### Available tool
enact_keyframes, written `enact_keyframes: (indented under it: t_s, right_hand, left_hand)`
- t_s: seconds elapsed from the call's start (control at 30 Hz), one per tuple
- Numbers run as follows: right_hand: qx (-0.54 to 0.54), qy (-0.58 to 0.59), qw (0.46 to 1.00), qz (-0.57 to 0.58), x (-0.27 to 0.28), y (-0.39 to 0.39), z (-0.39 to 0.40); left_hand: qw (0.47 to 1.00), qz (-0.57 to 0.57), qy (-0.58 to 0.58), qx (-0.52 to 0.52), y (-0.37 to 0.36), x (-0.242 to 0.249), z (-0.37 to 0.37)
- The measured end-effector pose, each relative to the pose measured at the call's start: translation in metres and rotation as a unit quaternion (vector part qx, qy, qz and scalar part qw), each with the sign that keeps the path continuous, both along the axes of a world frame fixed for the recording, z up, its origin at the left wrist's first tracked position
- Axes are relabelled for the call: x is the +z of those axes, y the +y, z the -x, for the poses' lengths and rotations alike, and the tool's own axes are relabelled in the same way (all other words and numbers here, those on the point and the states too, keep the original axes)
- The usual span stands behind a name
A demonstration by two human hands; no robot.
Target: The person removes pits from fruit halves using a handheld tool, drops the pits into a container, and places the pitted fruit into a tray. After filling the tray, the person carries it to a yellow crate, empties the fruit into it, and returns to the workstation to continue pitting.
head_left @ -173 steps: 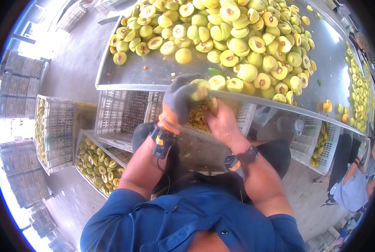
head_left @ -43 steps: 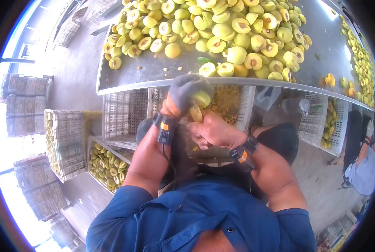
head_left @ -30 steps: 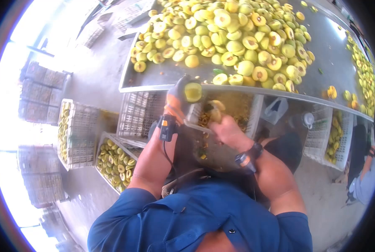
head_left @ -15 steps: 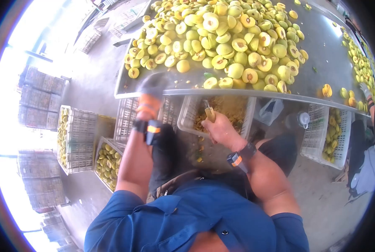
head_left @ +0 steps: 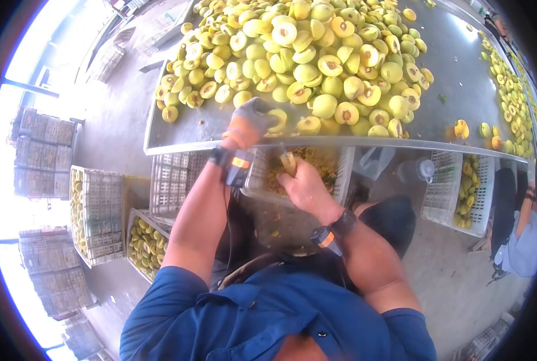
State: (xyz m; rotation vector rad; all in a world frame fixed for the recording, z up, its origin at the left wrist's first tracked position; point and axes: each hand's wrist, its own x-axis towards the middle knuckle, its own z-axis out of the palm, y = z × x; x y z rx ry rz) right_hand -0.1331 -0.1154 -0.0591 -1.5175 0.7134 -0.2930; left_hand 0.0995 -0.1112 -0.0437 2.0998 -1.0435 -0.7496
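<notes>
Fruit half (head_left: 277, 121), rounded and yellow-green, at the near edge of the grey metal surface (head_left: 431, 123), looks light, firm and probably slick where cut, best held around its skin, with the dark-gloved left hand (head_left: 249, 117), fingers curled, at its left, hold unclear, and the bare right hand (head_left: 308, 188), fingers wrapped around a tan-handled tool (head_left: 288, 162).

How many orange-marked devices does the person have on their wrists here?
2: the left device, at the wrist of the gloved left hand, and the right device, at the wrist of the bare right hand. Wrist undersides are hidden.
</notes>
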Motion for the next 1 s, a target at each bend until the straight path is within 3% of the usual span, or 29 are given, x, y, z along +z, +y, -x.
enact_keyframes:
  t_s: [0.03, 0.2, 0.3, 0.37, 0.47, 0.57, 0.8, 0.87, 0.97, 1.0]
  right_hand:
    - [-0.007, 0.008, 1.0, 0.018, 0.0, -0.001, -0.001]
    - [-0.028, 0.009, 0.996, 0.084, 0.015, -0.006, -0.005]
    - [-0.025, 0.025, 0.992, 0.119, 0.014, -0.001, -0.005]
    - [-0.017, 0.029, 0.988, 0.152, 0.004, 0.007, -0.008]
    - [0.077, -0.042, 0.994, 0.069, 0.012, 0.002, -0.001]
    - [0.005, -0.006, 0.983, 0.181, 0.007, 0.016, 0.0]
    - [-0.022, 0.021, 0.984, 0.178, 0.012, 0.006, 0.006]
    - [-0.021, 0.057, 0.98, 0.188, 0.014, 0.007, 0.004]
    - [0.03, -0.134, 0.977, 0.166, -0.012, 0.008, -0.007]
    - [0.068, -0.107, 0.992, 0.012, -0.017, 0.005, -0.002]
  left_hand:
    - [0.997, 0.011, 0.065, 0.041, 0.009, 0.008, 0.002]
    - [0.986, 0.145, 0.071, 0.033, 0.047, 0.008, 0.031]
    - [0.98, 0.125, 0.133, 0.083, 0.058, 0.034, 0.062]
    - [0.988, 0.132, 0.052, 0.06, 0.066, 0.024, 0.064]
    - [0.987, 0.144, 0.036, 0.059, 0.075, 0.012, 0.066]
    - [0.974, 0.175, 0.084, 0.114, 0.081, 0.02, 0.083]
    - [0.976, 0.158, 0.024, 0.145, 0.078, 0.022, 0.09]
    - [0.973, 0.151, 0.064, 0.163, 0.078, 0.023, 0.095]
    - [0.975, 0.156, 0.068, 0.145, 0.081, 0.016, 0.093]
    - [0.976, 0.16, 0.061, 0.131, 0.083, 0.014, 0.091]
